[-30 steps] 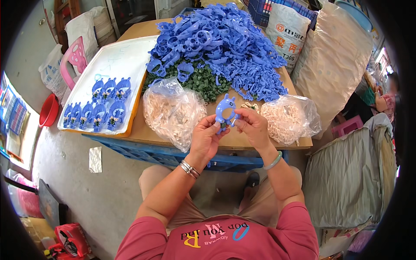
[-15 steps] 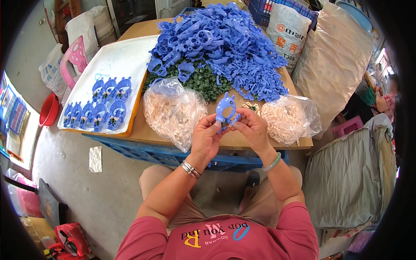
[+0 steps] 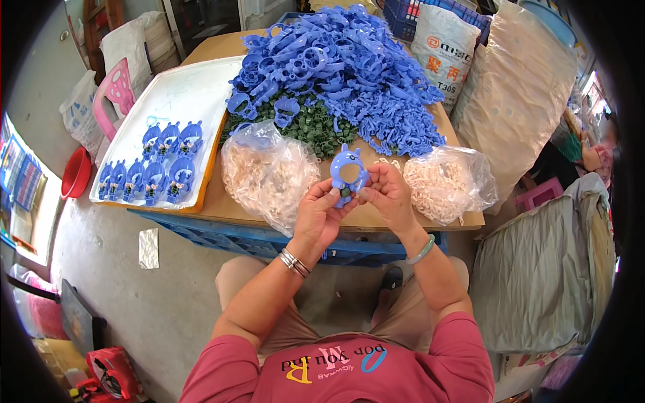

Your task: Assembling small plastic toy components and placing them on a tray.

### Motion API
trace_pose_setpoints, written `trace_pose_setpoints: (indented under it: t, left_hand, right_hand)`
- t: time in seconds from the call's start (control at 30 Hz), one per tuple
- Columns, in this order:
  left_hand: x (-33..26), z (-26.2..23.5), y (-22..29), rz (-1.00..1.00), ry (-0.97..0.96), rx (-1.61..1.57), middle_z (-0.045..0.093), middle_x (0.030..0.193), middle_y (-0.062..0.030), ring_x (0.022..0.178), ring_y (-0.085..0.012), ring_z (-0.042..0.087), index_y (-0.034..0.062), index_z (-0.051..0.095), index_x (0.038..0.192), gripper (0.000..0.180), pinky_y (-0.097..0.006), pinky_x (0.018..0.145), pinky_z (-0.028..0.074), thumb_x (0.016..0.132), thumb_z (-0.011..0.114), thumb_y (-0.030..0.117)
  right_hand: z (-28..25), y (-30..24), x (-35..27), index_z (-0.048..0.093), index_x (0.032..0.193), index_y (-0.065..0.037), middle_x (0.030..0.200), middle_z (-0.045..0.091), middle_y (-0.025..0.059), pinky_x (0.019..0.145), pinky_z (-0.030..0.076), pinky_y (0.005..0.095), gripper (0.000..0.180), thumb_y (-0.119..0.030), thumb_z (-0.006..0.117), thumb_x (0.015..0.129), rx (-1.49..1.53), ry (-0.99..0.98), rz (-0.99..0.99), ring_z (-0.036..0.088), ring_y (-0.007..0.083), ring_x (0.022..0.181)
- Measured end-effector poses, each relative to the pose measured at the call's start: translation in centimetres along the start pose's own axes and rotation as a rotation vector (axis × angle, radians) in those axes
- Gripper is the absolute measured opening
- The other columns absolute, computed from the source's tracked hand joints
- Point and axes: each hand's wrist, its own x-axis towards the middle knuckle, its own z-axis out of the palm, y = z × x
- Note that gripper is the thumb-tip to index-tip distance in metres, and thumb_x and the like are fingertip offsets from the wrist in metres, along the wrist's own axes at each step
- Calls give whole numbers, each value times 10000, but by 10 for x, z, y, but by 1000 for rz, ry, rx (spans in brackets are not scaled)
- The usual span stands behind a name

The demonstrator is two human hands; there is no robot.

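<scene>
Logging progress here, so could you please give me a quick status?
Left hand and right hand both gripping one blue ring-shaped toy piece. Held above table edge. Nothing obstructing.

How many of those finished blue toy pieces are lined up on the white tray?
9 on the white tray: three in the upper row, six in the lower row by its near edge. A tenth sits in the person's hands, left hand and right hand. None seem hidden.

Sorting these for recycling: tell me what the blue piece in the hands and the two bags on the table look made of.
Blue piece, held by left hand and right hand: apparently moulded plastic, smooth, even colour, slight sheen.
Left bag and right bag: thin clear plastic film, crinkled and glossy; the pale small parts inside show through, their material unclear.
</scene>
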Motion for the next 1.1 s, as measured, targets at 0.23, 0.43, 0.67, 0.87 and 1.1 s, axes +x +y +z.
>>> trace_pose_setpoints:
  t: [0.23, 0.43, 0.67, 0.87, 1.1]
  left_hand:
    - [1, 2, 3, -73, 108, -85, 535, 1021, -155, 904, -267, 563, -11, 453, 1085, 235, -424, 806, 498, 850, 456, -1]
    - [1, 1, 2, -64, 105, -75, 542, 999, -131, 883, -253, 566, -9, 469, 1069, 223, -401, 795, 502, 846, 462, -5]
    - [1, -2, 2, -55, 100, 55, 564, 966, -110, 872, -234, 570, -3, 514, 1023, 185, -401, 772, 508, 839, 495, 12]
    - [-1, 0, 2, -50, 105, 46, 576, 936, -103, 834, -221, 576, -11, 537, 1008, 173, -387, 740, 514, 842, 491, 6]
    - [1, -3, 2, -49, 84, 24, 564, 982, -116, 890, -241, 565, -8, 508, 1038, 208, -409, 794, 500, 833, 513, 25]
  right_hand:
    - [-1, 3, 1, 400, 1151, -3, 892, 569, 74, 649, 479, 233, 384, 7, 560, 803, -3, -36, 10, 569, 127, 777]
    - [0, -2, 2, 457, 1123, 2, 819, 558, 50, 580, 455, 204, 343, 36, 543, 793, -24, -20, 57, 539, 84, 690]
    - [-9, -6, 0, 472, 1158, -24, 807, 530, 28, 586, 445, 198, 387, 60, 531, 785, -282, -122, -14, 518, 66, 665]
    - [-6, -9, 0, 466, 1168, -13, 815, 526, 27, 603, 448, 204, 389, 47, 539, 790, -109, -138, 75, 525, 70, 674]
    - [-4, -5, 2, 466, 1124, 4, 810, 552, 35, 589, 452, 202, 344, 29, 553, 792, -74, -79, 61, 534, 74, 667]
